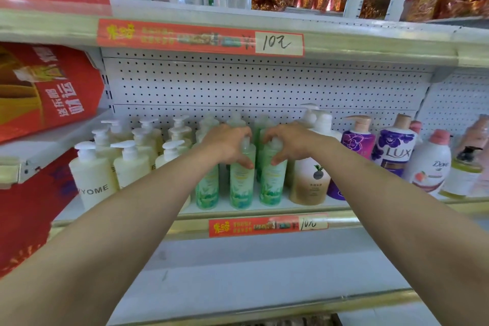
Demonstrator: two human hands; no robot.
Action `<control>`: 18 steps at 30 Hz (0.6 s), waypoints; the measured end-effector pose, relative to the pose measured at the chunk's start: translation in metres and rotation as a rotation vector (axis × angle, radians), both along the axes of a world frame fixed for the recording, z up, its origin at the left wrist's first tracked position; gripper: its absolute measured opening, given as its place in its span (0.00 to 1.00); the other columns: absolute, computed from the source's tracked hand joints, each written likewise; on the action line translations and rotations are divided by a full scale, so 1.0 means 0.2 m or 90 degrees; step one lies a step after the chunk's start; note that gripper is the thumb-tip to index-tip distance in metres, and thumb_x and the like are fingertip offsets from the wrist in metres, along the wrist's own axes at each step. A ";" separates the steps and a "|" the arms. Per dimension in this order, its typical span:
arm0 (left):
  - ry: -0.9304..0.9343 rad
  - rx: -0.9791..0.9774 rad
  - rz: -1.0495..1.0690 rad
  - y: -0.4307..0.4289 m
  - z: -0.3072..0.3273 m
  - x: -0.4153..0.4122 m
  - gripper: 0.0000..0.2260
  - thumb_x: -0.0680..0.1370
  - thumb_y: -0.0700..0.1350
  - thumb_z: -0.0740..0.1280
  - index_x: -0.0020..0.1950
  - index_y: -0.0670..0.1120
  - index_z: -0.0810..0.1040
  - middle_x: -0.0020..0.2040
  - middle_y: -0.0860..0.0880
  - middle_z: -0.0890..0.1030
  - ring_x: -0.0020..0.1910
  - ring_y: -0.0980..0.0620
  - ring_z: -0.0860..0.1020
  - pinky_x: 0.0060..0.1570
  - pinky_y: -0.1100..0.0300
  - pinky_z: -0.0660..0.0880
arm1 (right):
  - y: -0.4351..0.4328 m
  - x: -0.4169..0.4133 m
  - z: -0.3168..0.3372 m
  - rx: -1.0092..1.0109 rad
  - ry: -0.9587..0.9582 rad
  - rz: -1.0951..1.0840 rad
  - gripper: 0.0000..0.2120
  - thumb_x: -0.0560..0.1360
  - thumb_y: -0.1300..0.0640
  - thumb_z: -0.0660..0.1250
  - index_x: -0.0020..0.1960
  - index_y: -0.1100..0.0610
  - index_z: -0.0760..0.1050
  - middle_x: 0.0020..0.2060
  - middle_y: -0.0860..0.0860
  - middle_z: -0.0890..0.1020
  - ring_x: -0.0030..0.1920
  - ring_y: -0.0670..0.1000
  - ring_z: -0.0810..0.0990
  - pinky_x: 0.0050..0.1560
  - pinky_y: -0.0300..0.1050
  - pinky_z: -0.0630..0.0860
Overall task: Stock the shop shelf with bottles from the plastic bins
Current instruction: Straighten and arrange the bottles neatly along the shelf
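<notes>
Two green pump bottles stand side by side near the front of the middle shelf [264,210]. My left hand [227,144] grips the top of the left green bottle [242,182], fingers curled round its neck. My right hand [288,144] grips the top of the right green bottle [272,180] the same way. Both bottles are upright and rest on the shelf. A third green bottle [207,190] stands just left of them, and more green ones are behind, partly hidden by my hands. No plastic bin is in view.
Cream pump bottles [92,177] fill the shelf's left part. A brown-and-white bottle [309,180], purple Lux bottles [394,151] and a white Dove bottle [428,167] stand to the right. Red gift boxes [45,87] sit at far left. A lower shelf [264,272] lies below.
</notes>
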State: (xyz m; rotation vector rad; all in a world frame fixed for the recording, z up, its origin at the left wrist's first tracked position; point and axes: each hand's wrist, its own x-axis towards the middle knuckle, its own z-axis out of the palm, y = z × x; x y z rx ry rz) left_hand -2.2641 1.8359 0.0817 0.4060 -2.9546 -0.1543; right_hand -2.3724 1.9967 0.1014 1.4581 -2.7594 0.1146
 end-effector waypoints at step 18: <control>-0.013 0.006 0.014 0.04 0.00 0.01 0.34 0.65 0.62 0.77 0.67 0.59 0.68 0.61 0.44 0.71 0.60 0.42 0.72 0.52 0.52 0.70 | 0.00 0.05 -0.01 0.003 -0.016 -0.031 0.30 0.71 0.52 0.77 0.70 0.50 0.70 0.64 0.53 0.75 0.59 0.55 0.74 0.57 0.50 0.74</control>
